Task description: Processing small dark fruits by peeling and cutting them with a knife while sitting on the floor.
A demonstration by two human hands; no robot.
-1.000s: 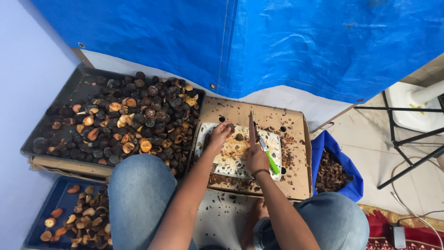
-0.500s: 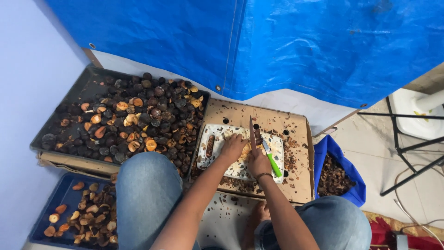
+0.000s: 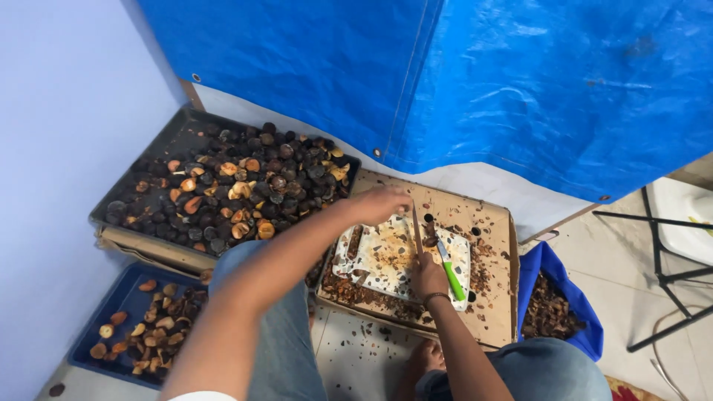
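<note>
My left hand (image 3: 382,202) hovers over the far left corner of the cardboard board (image 3: 490,223), beside the black tray (image 3: 148,160) heaped with dark round nuts (image 3: 245,186). Its fingers are curled; whether they hold anything is hidden. Resting on the stained white cutting sheet (image 3: 379,256), my right hand (image 3: 428,276) is closed around the lower end of a thin brown blade (image 3: 417,230) that points away from me. A green-handled knife (image 3: 451,276) lies just right of that hand. Brown shell bits litter the board.
A blue tray (image 3: 130,286) with pale halved pieces (image 3: 160,327) sits at lower left. A blue bag (image 3: 546,260) of brown shells (image 3: 548,312) stands at the right. A blue tarp (image 3: 483,74) hangs behind. Black metal legs (image 3: 661,275) stand on the tiled floor at far right.
My left hand has lifted off the cutting sheet and moved up and left toward the black tray. The right hand stays on the sheet with the blade.
</note>
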